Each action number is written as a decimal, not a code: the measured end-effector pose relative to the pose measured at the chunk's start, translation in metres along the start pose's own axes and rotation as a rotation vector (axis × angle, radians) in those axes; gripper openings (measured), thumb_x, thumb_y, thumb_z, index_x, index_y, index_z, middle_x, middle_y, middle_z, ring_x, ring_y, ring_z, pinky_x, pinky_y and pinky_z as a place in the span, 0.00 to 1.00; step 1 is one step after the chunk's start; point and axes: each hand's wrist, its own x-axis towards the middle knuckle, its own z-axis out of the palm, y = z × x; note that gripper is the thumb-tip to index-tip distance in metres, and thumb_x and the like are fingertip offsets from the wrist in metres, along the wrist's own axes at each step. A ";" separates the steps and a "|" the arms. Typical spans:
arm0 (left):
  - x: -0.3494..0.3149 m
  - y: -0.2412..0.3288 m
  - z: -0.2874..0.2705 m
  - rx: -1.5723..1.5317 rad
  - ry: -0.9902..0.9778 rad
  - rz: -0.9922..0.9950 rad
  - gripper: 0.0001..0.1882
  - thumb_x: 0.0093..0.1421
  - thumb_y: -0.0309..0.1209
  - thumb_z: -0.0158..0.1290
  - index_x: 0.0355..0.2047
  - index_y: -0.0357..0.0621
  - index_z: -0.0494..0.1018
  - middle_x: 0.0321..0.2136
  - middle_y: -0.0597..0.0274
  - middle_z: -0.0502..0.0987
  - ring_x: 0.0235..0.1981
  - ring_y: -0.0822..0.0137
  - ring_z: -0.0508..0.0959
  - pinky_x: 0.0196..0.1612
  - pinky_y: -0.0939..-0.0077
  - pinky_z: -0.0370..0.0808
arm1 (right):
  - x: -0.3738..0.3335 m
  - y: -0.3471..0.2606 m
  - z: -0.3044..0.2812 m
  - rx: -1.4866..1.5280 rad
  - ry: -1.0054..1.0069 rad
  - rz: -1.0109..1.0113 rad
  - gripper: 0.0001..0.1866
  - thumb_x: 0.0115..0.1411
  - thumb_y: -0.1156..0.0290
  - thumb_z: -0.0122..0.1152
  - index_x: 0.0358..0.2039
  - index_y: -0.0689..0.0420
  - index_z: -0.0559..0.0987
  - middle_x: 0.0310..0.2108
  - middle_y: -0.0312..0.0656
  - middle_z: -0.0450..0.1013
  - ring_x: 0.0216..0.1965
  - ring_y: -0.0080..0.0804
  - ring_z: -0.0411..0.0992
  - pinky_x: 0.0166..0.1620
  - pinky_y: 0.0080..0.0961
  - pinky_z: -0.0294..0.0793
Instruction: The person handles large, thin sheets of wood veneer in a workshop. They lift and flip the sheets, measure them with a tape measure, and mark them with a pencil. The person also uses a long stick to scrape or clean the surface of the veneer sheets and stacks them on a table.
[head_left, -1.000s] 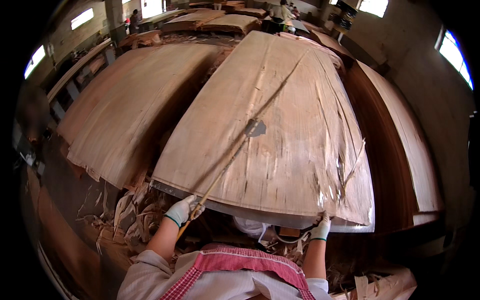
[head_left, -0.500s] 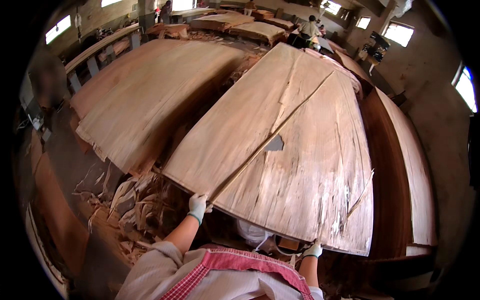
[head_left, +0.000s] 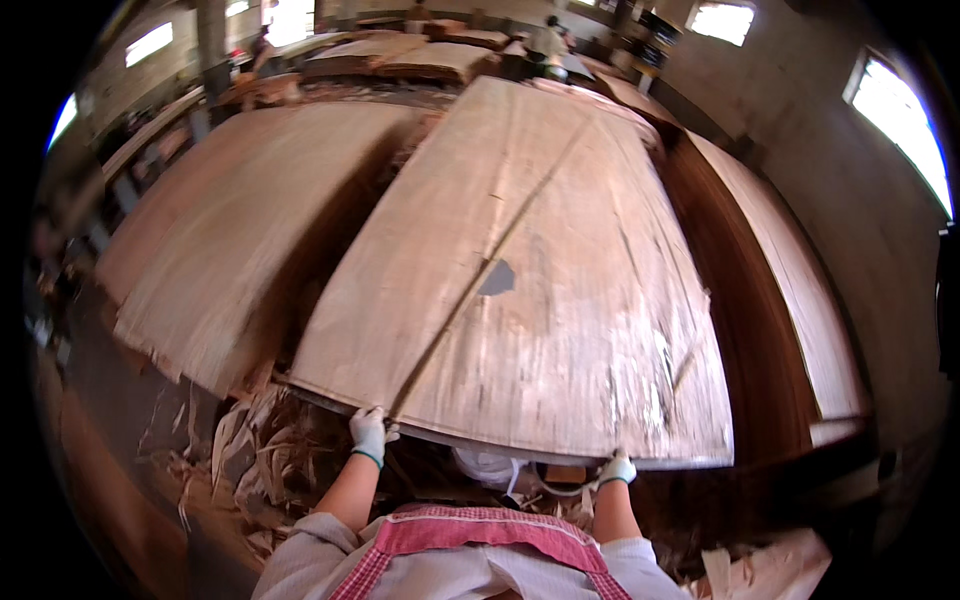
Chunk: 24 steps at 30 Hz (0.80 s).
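Observation:
A broad, pale sheet of wood veneer (head_left: 580, 340) stretches away in front of me. A long thin strip (head_left: 455, 315) runs slantwise across it, beside a grey patch (head_left: 497, 278). My left hand (head_left: 370, 434), in a white glove with a green cuff, is closed on the near edge, right by the strip's near end. Farther right along the same edge, my right hand (head_left: 617, 468), gloved alike, is closed too. The fingers under the edge are hidden. Dark streaks and splits mark the sheet's right side.
A veneer stack (head_left: 250, 220) stands to the left, another (head_left: 790, 290) to the right. Torn veneer scraps (head_left: 250, 445) litter the floor at lower left. Under the near edge is a white bag-like thing (head_left: 488, 467). A person (head_left: 548, 45) stands beyond the far end.
My view has turned rightward, so the stacks and windows sit farther left. The sheet's near edge looks more level. Both hands keep their hold on it.

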 end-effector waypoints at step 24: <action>0.004 0.021 -0.030 0.149 -0.038 0.020 0.15 0.59 0.36 0.53 0.39 0.36 0.72 0.29 0.53 0.77 0.20 0.60 0.78 0.20 0.67 0.78 | -0.098 -0.044 0.033 -1.030 -0.050 -0.181 0.21 0.56 0.55 0.51 0.27 0.60 0.81 0.28 0.51 0.77 0.31 0.46 0.76 0.34 0.35 0.74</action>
